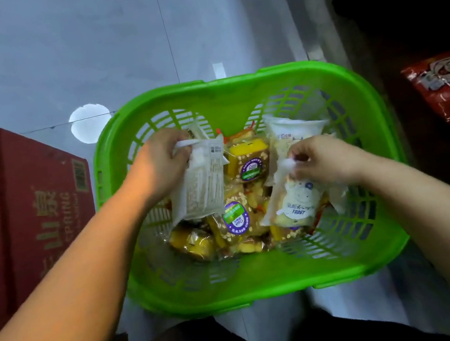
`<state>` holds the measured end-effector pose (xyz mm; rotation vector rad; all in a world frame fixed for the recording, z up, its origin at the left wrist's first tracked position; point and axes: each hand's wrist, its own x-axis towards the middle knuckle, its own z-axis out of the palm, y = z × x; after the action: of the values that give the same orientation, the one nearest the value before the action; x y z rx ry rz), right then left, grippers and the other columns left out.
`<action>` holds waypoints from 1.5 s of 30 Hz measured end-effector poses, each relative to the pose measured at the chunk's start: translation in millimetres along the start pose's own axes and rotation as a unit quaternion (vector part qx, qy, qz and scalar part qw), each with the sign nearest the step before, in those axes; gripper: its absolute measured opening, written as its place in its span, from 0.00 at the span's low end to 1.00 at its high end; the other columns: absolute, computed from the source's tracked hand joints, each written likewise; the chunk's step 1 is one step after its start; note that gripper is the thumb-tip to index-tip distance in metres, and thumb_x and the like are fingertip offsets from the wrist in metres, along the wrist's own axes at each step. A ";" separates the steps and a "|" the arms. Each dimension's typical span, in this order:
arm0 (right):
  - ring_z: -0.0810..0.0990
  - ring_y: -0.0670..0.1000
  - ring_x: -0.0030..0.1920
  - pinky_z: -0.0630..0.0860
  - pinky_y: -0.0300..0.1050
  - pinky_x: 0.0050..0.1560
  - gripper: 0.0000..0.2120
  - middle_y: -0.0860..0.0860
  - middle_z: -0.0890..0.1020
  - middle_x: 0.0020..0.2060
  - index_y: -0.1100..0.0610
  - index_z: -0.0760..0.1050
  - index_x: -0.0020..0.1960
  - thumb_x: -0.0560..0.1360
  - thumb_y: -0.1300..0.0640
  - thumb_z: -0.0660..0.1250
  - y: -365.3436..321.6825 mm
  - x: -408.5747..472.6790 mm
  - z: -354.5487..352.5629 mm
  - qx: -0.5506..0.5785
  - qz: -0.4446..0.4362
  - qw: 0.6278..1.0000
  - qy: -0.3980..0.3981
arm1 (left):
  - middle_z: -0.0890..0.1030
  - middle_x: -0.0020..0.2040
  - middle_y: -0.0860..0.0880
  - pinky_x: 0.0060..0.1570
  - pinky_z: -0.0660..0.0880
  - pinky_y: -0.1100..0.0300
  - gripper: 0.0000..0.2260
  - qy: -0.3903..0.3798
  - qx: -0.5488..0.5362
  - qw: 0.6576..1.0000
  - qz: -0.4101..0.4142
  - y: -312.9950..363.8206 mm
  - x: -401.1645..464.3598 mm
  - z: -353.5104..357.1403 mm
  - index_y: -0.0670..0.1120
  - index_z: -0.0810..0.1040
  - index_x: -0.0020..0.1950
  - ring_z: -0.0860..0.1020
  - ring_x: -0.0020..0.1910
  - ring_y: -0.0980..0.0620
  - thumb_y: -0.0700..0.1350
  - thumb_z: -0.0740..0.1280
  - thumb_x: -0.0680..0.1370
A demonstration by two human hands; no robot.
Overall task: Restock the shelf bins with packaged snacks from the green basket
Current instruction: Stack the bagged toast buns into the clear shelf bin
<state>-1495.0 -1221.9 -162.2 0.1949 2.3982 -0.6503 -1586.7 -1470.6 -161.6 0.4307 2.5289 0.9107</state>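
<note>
Basket [263, 275] of green slotted plastic, standing on a pale tiled floor [54, 50] and seen from above between the person's knees. Left hand [158, 162]: fingers curled round the sealed top edge of a white bread packet [200, 185], which is held printed back upward over the left half of the basket. Right hand [324, 158]: fingers pinching the upper end of a second white packet marked "TOAST" [295, 200], lifted above the right half. A third white packet [293, 130] lies against the far right wall, just beyond the right hand. Beneath both held packets, clear-wrapped yellow cakes with round purple labels [236, 218] cover the basket floor, touching one another. Red cardboard cartons [18, 201] stand at the left, just beside the basket. A red snack bag [447, 84] lies on a dark shelf [415, 25] at the right, apart from the basket.
</note>
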 end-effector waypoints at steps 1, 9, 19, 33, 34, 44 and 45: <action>0.76 0.56 0.46 0.70 0.46 0.46 0.03 0.56 0.78 0.42 0.59 0.77 0.42 0.72 0.59 0.69 -0.6 -0.7 2.8 -0.003 -0.011 0.998 0.056 | 0.78 0.56 0.38 0.53 0.64 0.59 0.08 -0.013 0.026 1.000 0.010 -3.3 13.1 8.9 0.36 0.78 0.53 0.73 0.59 0.43 0.35 0.62 0.76; 0.71 0.62 0.61 0.68 0.50 0.59 0.11 0.63 0.75 0.57 0.59 0.76 0.44 0.77 0.53 0.61 6.0 34.0 -5.6 -0.083 0.037 0.989 0.114 | 0.76 0.62 0.41 0.52 0.66 0.60 0.10 -0.052 0.076 0.995 -0.048 -7.5 43.8 33.3 0.42 0.79 0.56 0.73 0.61 0.45 0.43 0.64 0.77; 0.77 0.54 0.52 0.57 0.43 0.54 0.07 0.51 0.83 0.46 0.53 0.82 0.43 0.74 0.54 0.66 -15.3 -25.8 4.3 -0.022 0.000 0.958 0.285 | 0.79 0.43 0.47 0.41 0.65 0.62 0.01 0.125 -0.066 0.989 -0.052 8.6 -38.9 17.1 0.46 0.78 0.44 0.76 0.45 0.48 0.41 0.67 0.75; 0.72 0.46 0.44 0.60 0.45 0.55 0.05 0.46 0.80 0.37 0.49 0.83 0.42 0.68 0.56 0.69 -148.5 -391.7 -136.9 0.082 0.137 0.850 0.502 | 0.78 0.39 0.55 0.46 0.70 0.69 0.06 0.065 -0.235 0.968 0.063 305.0 -199.5 -162.2 0.56 0.77 0.38 0.75 0.40 0.64 0.44 0.67 0.69; 0.72 0.45 0.44 0.60 0.45 0.53 0.05 0.45 0.79 0.37 0.49 0.83 0.42 0.68 0.56 0.70 -156.4 -422.0 -147.9 0.095 0.149 0.839 0.514 | 0.79 0.40 0.55 0.46 0.70 0.69 0.06 0.037 -0.239 0.967 0.079 328.8 -208.6 -176.0 0.56 0.77 0.38 0.75 0.41 0.63 0.44 0.67 0.69; 0.75 0.38 0.35 0.68 0.28 0.38 0.11 0.42 0.78 0.33 0.46 0.78 0.31 0.70 0.56 0.68 -127.4 -653.9 -196.9 0.421 0.253 0.597 0.634 | 0.81 0.33 0.60 0.34 0.71 0.72 0.09 -0.215 -0.374 0.877 0.213 545.2 -278.5 -186.2 0.55 0.82 0.37 0.76 0.33 0.65 0.41 0.68 0.70; 0.76 0.40 0.35 0.70 0.32 0.40 0.11 0.43 0.79 0.33 0.48 0.79 0.31 0.71 0.57 0.68 -116.0 -665.3 -191.6 0.450 0.260 0.569 0.638 | 0.81 0.33 0.60 0.34 0.72 0.72 0.08 -0.241 -0.381 0.865 0.221 560.3 -285.5 -175.9 0.55 0.82 0.38 0.76 0.33 0.64 0.41 0.69 0.70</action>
<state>-1110.8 -1212.0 425.2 2.4350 2.4816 -1.7634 -1342.7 -1269.6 409.7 0.8523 1.4684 1.6236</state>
